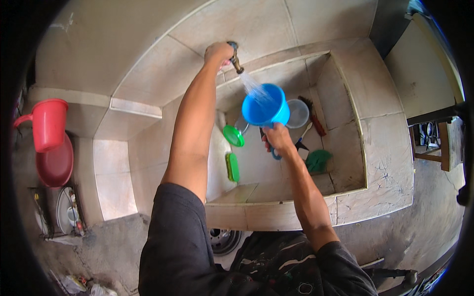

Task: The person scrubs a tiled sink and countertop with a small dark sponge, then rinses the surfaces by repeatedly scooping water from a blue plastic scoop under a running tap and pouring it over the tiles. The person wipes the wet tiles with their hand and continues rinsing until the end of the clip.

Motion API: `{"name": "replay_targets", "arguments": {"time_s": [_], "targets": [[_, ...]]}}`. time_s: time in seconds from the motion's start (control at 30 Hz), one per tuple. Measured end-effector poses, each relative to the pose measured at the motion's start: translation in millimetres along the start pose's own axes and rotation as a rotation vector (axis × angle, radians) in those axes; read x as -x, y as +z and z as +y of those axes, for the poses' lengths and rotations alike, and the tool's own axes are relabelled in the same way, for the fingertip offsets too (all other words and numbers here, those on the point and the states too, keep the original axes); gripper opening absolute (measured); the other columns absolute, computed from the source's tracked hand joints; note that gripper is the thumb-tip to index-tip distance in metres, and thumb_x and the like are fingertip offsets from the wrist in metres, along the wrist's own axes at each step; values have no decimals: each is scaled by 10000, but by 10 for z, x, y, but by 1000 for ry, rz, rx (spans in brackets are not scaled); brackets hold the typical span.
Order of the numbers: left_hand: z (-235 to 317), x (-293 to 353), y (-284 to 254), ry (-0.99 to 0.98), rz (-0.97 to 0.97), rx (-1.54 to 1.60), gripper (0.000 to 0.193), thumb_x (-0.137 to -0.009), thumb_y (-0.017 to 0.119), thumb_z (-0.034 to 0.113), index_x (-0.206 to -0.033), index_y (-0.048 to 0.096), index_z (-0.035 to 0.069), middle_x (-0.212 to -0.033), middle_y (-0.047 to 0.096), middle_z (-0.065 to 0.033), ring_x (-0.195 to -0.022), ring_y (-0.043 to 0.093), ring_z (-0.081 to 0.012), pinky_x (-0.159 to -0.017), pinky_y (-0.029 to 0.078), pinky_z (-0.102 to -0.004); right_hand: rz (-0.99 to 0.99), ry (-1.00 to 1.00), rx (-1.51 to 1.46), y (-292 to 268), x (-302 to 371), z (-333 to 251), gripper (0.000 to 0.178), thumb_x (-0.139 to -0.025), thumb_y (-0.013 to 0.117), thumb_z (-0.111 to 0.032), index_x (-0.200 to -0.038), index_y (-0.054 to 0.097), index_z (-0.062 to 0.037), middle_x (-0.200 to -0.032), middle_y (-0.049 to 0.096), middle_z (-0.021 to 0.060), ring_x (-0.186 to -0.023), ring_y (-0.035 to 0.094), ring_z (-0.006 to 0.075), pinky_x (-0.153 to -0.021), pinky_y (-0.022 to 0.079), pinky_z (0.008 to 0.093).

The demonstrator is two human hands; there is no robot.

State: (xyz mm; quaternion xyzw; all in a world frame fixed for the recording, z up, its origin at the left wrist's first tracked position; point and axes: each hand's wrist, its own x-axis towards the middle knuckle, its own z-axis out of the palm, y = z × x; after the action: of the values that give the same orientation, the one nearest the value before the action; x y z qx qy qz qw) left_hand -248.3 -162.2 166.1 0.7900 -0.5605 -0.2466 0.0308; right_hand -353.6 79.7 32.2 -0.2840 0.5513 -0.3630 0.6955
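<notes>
One bowl (pixel 299 114) beside blue dipper (pixel 267 109)

There are two hands (pixel 218 53) (pixel 279 137), two dippers (pixel 269 114) (pixel 49 127), one tap (pixel 236 61).

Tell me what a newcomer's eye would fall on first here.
Probably the bright blue dipper, held by its handle in the right hand over the tiled basin, with water streaming into it. Just above, the left hand grips the brass tap. A red dipper stands out at far left.
</notes>
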Motion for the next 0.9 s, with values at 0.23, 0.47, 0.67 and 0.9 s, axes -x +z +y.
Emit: {"name": "replay_targets", "arguments": {"time_s": [0.23, 0.47, 0.67, 0.9], "targets": [[-117, -47, 42, -287, -211, 651, 234, -881, 371, 194, -794, 538, 56, -601, 557, -22, -368, 400, -51, -414, 381, -271, -12, -68, 94, -44, 76, -102, 188, -842, 506, -127, -852, 501, 61, -624, 551, 98, -445, 518, 163, -374, 437, 313], [-282, 85, -227, 1310, 80, -673, 346, -929, 408, 310, -1050, 524, 8, -826, 600, -164, -794, 587, -349, -705, 476, -411, -30, -90, 70, -145, 152, -181, 182, -847, 505, -124, -866, 488, 56, -640, 549, 96, -450, 512, 159, -380, 437, 318], [-369, -10, -281, 1175, 38, -920, 375, -887, 480, 381, -984, 523, 21, -868, 601, -209, -851, 563, -394, -714, 452, -452, -36, -78, 41, -216, 151, -143, 199, -836, 505, -131, -893, 487, 59, -643, 531, 91, -446, 493, 158, -375, 416, 318], [-368, 58, 33, 889, 208, -598, 402, -867, 498, 412, -732, 585, 43, -764, 618, -166, -752, 605, -351, -647, 476, -436, 27, -97, 57, -270, 108, -30, 195, -847, 510, -138, -865, 502, 56, -612, 540, 94, -446, 505, 159, -378, 424, 329]]}}
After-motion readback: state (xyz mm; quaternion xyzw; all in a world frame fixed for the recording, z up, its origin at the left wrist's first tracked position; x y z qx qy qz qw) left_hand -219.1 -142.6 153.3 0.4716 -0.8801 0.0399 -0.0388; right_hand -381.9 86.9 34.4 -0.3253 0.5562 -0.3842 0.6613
